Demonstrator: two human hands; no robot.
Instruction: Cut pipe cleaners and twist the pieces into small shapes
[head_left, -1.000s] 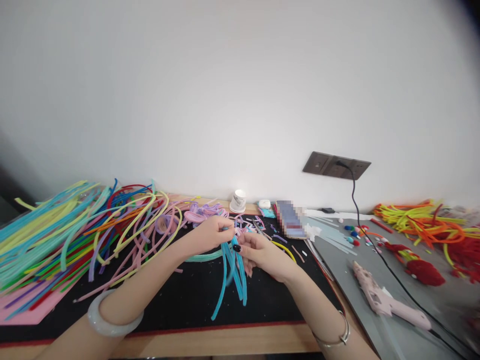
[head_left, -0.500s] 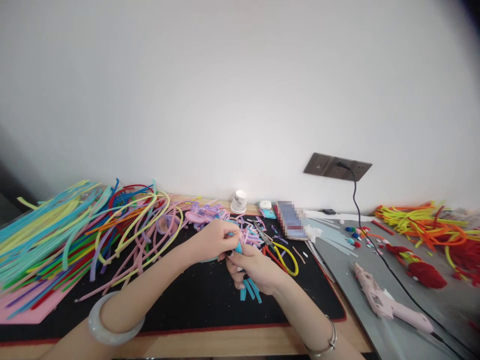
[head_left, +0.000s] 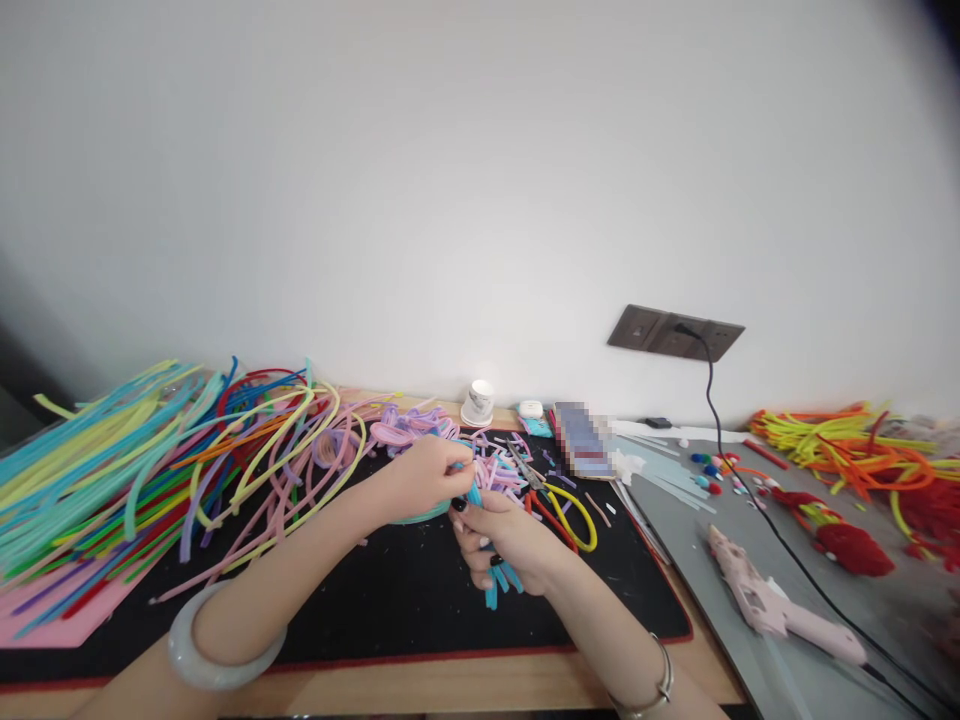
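Observation:
Blue pipe cleaners [head_left: 501, 580] form a short bundle in my right hand [head_left: 514, 540], whose fingers are wrapped round it. Their lower ends stick out beneath my palm. My left hand [head_left: 429, 475] is closed in a pinch at the upper end of the same bundle, just above and left of my right hand. Its fingertips partly hide what they grip. Behind the hands lies a pile of short pink and purple pipe cleaner pieces [head_left: 499, 472]. Scissors with yellow and red handles [head_left: 581, 535] rest on the black mat [head_left: 390, 610], right of my right hand.
Long colourful pipe cleaners [head_left: 90, 480] spread over the left side. A paper cup [head_left: 478, 403], a white case [head_left: 531, 409] and a phone [head_left: 583, 440] stand or lie near the wall. On the grey board at right lies a pink glue gun [head_left: 787, 610] with its black cable.
My left hand has shifted slightly left and down, and its grip on the bundle's upper end has tilted. The right hand stays nearly in place, with the lower blue ends turned a little.

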